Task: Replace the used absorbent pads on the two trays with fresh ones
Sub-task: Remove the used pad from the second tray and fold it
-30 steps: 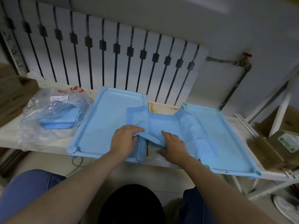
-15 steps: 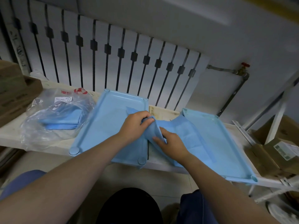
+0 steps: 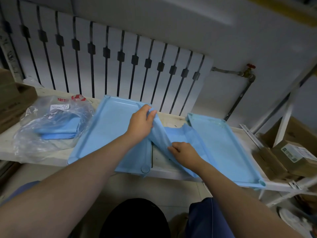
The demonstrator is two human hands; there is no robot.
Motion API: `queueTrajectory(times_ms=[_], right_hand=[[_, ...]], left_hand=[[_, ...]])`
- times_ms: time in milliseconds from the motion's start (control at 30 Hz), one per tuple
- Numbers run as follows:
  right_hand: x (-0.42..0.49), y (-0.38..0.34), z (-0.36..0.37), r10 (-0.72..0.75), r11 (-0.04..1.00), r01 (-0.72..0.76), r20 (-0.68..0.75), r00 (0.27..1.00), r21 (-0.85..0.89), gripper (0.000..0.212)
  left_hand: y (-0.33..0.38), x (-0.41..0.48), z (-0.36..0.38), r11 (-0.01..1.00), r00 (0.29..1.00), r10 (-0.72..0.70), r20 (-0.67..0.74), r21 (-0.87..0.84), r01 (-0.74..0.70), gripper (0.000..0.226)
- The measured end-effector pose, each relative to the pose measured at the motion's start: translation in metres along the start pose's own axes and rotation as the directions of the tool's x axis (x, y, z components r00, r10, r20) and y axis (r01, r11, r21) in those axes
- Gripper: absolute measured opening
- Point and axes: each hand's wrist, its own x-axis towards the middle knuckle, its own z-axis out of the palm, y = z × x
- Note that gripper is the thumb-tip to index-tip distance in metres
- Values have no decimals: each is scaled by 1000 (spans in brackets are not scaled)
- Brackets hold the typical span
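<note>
Two light blue trays lie side by side on a white shelf: the left tray (image 3: 103, 127) and the right tray (image 3: 228, 148). A blue absorbent pad (image 3: 181, 134) is draped across the gap between them, partly unfolded. My left hand (image 3: 140, 124) pinches a raised edge of the pad over the left tray's far right corner. Nearer to me, my right hand (image 3: 185, 153) grips the pad's lower fold between the trays. A clear plastic bag (image 3: 51, 121) holding folded blue pads lies left of the left tray.
A white radiator (image 3: 106, 62) stands behind the shelf (image 3: 34, 152). Cardboard boxes (image 3: 291, 157) sit at the right by a white rack frame, another box (image 3: 13, 100) at the far left. A pipe with a red valve (image 3: 250, 69) runs down the wall.
My left hand has lifted the pad's edge up and away toward the left tray's far corner, opening the fold. My right hand stayed low on the pad, shifting slightly right.
</note>
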Motion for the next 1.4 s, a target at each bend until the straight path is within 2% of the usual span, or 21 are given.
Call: queueTrajectory(times_ms=[167,233,267,333,400,500,667,767,900,1000,1100,1200,1233,1300,1367,1400], right_hand=[[-2,14,7,66,997,-65,27,997,-40,41],[-2,11,7,59,997,-61,29,998,55,21],[-3,6,7,60,992,-63,34,998,109,26],[-3,-4,9,34,985,-36,16,999,167,52],[2,-13,12,-8,987,10,-17,1000,162,50],[8,-20,15,-56,997,57,-10,998,47,28],[6,-3,28,37,984,-17,109,993,-180,21],[1,15,33,113,971,-91,88,990,-220,23],[-1,32,28,172,960,-156,52,984,-234,16],[-1,31,21,161,966,-156,9,987,-207,27],[-1,28,19,105,970,-107,-21,994,-219,31],[-3,27,19,79,971,-86,-41,996,-223,29],[-4,26,20,76,972,-83,-42,996,-221,27],[-3,25,20,76,972,-83,-38,996,-218,26],[-1,24,20,75,974,-83,-45,996,-209,27],[0,23,19,72,975,-81,-49,996,-209,27]], left_hand=[[-7,-2,-3,994,997,-53,-53,95,58,25],[-8,-3,-2,992,996,-70,-58,99,76,25],[-8,-4,-1,992,996,-73,-58,99,79,25],[-8,-6,0,992,997,-66,-43,108,70,24],[-7,-8,1,991,998,-56,-23,121,59,24],[-6,-7,0,990,999,-33,-34,139,38,24],[-15,-6,-7,987,986,-57,-155,137,79,29],[-27,-8,-12,979,974,-78,-211,170,115,31],[-45,-11,-18,945,945,-129,-300,251,208,32],[-59,-13,-21,907,910,-211,-357,276,319,33],[-71,-15,-22,894,894,-230,-385,280,350,33],[-71,-17,-18,829,887,-224,-403,400,391,30],[-68,-18,-14,800,897,-188,-400,467,376,30],[-58,-20,-1,781,953,-21,-303,590,205,35],[-41,-27,16,761,989,146,-27,642,-95,41],[-31,-33,25,770,972,182,146,594,-234,43]])
